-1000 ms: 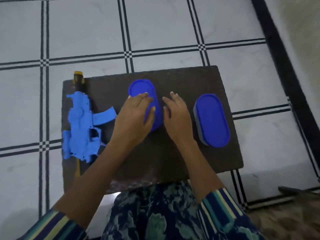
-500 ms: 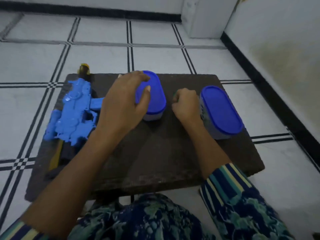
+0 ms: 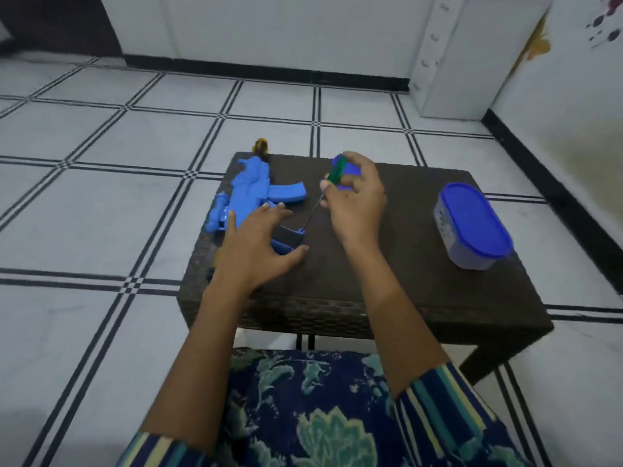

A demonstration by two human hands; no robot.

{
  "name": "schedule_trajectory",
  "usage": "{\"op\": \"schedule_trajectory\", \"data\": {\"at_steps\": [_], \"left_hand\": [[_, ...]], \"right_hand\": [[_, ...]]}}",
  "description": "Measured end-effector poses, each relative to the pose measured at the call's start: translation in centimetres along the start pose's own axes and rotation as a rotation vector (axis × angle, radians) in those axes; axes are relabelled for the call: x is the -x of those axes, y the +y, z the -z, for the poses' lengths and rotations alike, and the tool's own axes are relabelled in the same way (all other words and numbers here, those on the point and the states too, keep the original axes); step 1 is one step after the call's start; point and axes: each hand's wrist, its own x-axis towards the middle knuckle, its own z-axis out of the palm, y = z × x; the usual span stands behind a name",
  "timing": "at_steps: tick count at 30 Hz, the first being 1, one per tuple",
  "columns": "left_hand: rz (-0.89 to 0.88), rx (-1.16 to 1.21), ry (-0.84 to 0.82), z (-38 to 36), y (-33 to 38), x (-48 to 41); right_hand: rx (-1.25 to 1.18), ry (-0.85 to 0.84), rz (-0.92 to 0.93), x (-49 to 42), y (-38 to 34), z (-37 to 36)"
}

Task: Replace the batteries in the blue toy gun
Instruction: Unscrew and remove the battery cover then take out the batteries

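Grip status, right hand (image 3: 357, 203): closed in a pinch round green-handled screwdriver (image 3: 337, 170), with thin metal shaft angled down and left and tip close to the toy's lower body. Contact with a screw: not discernible.

Left hand (image 3: 259, 247): fingers spread and straight, holding nothing, palm over rear grip section of blue moulded-plastic toy gun (image 3: 253, 188). Pressing or hovering: not determinable.

Toy gun location: flat on its side at left end of dark woven-wicker table (image 3: 387, 291), magazine pointing right.

Handling, by estimate: light, rigid, hollow shell, smooth and prone to sliding or rocking under screwdriver load. Pin down flat across the broad body near the battery cover. Avoid thin magazine and muzzle.

Well apart at right: oval grey tub with blue lid (image 3: 472, 224).
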Motion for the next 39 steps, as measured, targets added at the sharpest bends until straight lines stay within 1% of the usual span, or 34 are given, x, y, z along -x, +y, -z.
{"op": "schedule_trajectory", "data": {"at_steps": [4, 6, 8, 10, 13, 17, 24, 28, 32, 39], "left_hand": [[-0.01, -0.1, -0.139, -1.3, -2.1, -1.1], [-0.01, -0.135, -0.171, -2.0, -3.1, -1.4], [0.023, -0.133, -0.167, -2.2, -3.6, -1.6], [0.05, -0.15, -0.164, -2.4, -3.8, -1.9], [0.042, -0.203, -0.157, -2.6, -3.9, -2.4], [0.032, -0.19, -0.126, -2.7, -4.2, -2.0], [0.026, -0.178, -0.229, -1.7, -4.4, -1.9], [0.049, -0.196, -0.256, -1.6, -3.5, -2.3], [0.075, -0.217, -0.354, -1.9, -3.0, -2.1], [0.091, -0.155, -0.403, -1.5, -3.3, -2.1]], "right_hand": [[-0.081, -0.086, 0.0, 0.4, 2.5, -0.7], [-0.123, -0.103, 0.004, 0.5, 3.6, -0.7], [-0.153, -0.112, 0.019, 0.1, 3.9, -0.9], [-0.144, -0.156, 0.053, -0.6, 3.8, -1.2], [-0.117, -0.221, 0.087, -1.3, 3.6, -1.1], [-0.114, -0.278, 0.078, -1.3, 3.9, -0.7], [-0.071, -0.387, 0.102, -0.9, 4.1, -0.7], [-0.069, -0.408, 0.13, -0.9, 4.1, -0.1], [-0.079, -0.416, 0.119, -0.8, 4.0, 0.2], [-0.118, -0.397, 0.115, -0.7, 4.1, -0.1]]}}
